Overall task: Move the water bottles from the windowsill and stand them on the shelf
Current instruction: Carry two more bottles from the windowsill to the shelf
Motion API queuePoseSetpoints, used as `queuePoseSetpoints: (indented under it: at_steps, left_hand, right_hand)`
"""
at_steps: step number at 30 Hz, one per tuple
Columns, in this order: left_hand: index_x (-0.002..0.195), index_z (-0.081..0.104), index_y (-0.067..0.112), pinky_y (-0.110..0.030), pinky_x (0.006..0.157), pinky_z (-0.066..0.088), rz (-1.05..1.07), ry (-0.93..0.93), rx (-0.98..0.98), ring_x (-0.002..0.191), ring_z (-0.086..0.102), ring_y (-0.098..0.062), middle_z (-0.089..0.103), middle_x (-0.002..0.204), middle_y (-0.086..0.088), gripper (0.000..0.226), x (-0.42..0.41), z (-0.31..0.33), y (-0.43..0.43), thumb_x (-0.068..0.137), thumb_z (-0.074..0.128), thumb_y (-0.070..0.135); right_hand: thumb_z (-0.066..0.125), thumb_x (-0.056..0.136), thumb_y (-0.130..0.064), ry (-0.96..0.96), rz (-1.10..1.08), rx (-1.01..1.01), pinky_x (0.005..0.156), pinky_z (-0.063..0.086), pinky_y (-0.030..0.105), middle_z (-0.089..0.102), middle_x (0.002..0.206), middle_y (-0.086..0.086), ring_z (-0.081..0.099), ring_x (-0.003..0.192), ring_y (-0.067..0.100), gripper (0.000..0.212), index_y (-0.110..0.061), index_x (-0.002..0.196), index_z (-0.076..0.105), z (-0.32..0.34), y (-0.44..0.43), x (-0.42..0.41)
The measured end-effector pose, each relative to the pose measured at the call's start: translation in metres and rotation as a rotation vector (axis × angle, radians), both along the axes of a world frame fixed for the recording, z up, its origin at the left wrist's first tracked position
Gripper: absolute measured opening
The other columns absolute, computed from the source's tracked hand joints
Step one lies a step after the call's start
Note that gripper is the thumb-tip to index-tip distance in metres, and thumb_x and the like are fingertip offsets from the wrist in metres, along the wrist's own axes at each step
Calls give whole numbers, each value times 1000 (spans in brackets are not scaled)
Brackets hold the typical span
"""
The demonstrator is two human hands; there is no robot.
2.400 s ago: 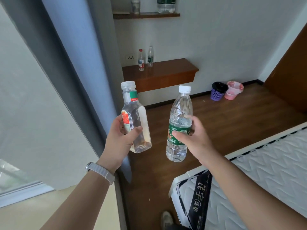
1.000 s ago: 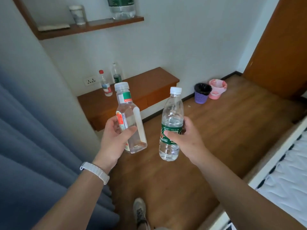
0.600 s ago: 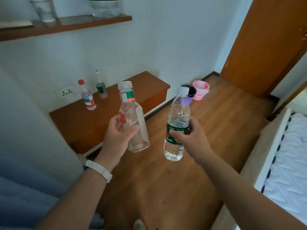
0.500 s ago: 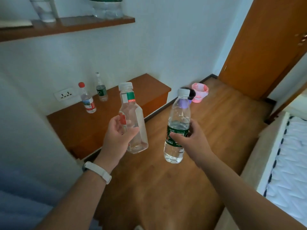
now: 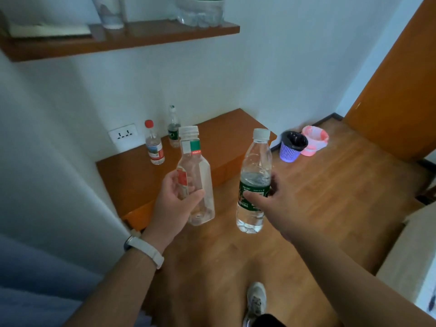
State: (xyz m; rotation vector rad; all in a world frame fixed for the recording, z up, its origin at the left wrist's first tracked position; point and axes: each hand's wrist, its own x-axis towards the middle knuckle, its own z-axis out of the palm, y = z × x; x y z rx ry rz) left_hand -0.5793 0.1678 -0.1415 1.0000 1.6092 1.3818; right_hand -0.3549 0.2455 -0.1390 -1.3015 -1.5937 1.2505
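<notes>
My left hand (image 5: 175, 204) grips a clear square-shouldered bottle (image 5: 200, 182) with a white cap and a red and green label, held upright. My right hand (image 5: 278, 204) grips a round bottle with a green label (image 5: 253, 185), partly filled with water, also upright. Both bottles hang in the air in front of the low wooden shelf (image 5: 132, 175) against the wall. On that shelf stand a small bottle with a red cap (image 5: 153, 143) and a small green-label bottle (image 5: 174, 128), near the wall.
A higher wooden shelf (image 5: 141, 38) carries a glass, a large bottle and a flat paper. A wall socket (image 5: 123, 134) sits left of the low shelf. A purple bin (image 5: 292, 146) and a pink bin (image 5: 313, 141) stand on the wooden floor. An orange door is right, bedding at lower right.
I have walked from the window toward the low shelf, so it and its two small bottles look closer. Both hands keep the same hold on their bottles.
</notes>
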Motion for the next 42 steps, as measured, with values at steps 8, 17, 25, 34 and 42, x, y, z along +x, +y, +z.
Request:
queuePoseSetpoints:
  at_steps: [8,17,25,34,42]
  left_hand:
    - [133,48,27,-41,98,55,120,30,-61,116,62,-15,62,124,11,55,-14,-2,70,86,76,21]
    - [131,48,36,-33,87,59,133,95,-95,114,63,-13,63,124,10,53,15,27,200,87,74,24]
    - [132,47,41,-44,99,54,154,162,-135,122,57,-14,59,130,13,57,41,19,282,84,77,34]
    - [137,46,35,-48,102,52,226,142,-192,123,58,-16,60,131,10,60,17,-3,333,85,76,34]
    - [132,45,35,-31,90,52,207,102,-256,117,59,-12,60,122,16,55,-39,-39,391,87,75,34]
  right_hand:
    - [86,70,-27,25,91,-9,84,57,32,69,105,-12,67,94,4,59,-31,120,54,-12,90,-19]
    - [84,75,-25,41,117,21,80,53,21,64,112,-13,63,100,4,64,-29,129,49,16,227,6]
    - [83,76,-26,92,132,-39,80,55,24,64,113,-10,64,100,6,64,-30,129,48,14,326,24]
    - [82,77,-26,14,141,-99,71,50,15,63,113,-11,62,98,4,61,-30,127,47,-9,381,6]
    - [82,77,-24,-104,170,-160,85,54,26,64,113,-10,63,102,7,58,-28,125,50,-26,439,-39]
